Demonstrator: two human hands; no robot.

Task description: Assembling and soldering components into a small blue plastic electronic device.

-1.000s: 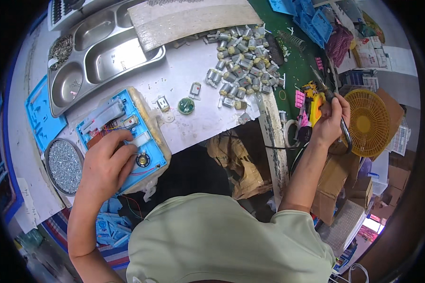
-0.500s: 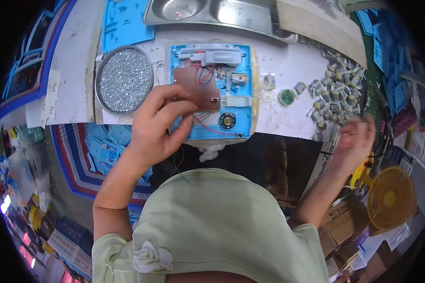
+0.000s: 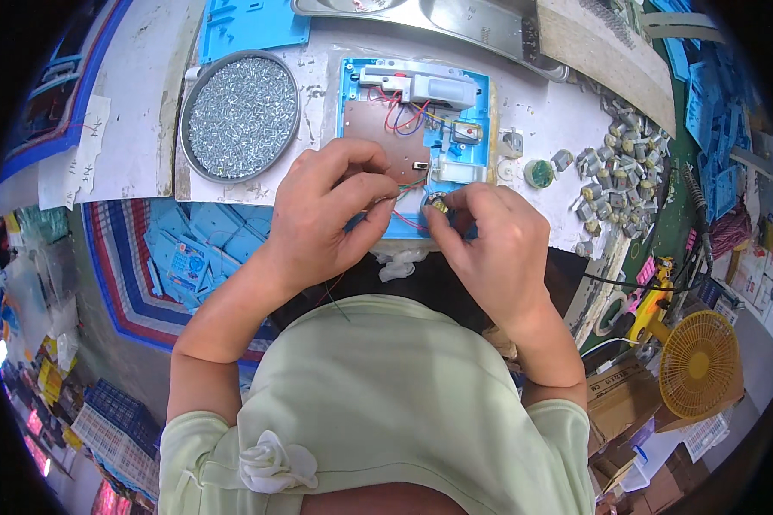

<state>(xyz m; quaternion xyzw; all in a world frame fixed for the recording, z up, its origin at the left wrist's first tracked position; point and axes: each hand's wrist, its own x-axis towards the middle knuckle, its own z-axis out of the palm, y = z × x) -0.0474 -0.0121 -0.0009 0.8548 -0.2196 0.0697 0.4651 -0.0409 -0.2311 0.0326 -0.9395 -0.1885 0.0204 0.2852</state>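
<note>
A blue plastic housing [image 3: 491, 112] lies open-side up on the work table, with a brown circuit board [image 3: 374, 124], a small motor [image 3: 466, 131] and a grey-white casing [image 3: 438, 89] in it. My left hand [image 3: 331, 210] is over the board's near edge, thumb and fingers pinched on thin wires [image 3: 410, 184], green and red ones showing at the fingertips. Beside it, my right hand [image 3: 502, 245] bends over a small round speaker [image 3: 438, 202], fingertips closed at its rim. The fingers partly hide the speaker, so what they grip cannot be made out.
A round dish of small screws [image 3: 242, 116] stands left of the housing. To the right are a heap of small motors [image 3: 618, 172] and a round green piece [image 3: 538, 173]. A metal tray [image 3: 489, 34] and a blue panel [image 3: 253, 30] lie behind. A yellow fan [image 3: 698, 356] stands lower right.
My right hand has come from beside the motor heap leftward to the speaker, its fingers closing. My left hand stays at the board's wires. The whole view has shifted slightly.
</note>
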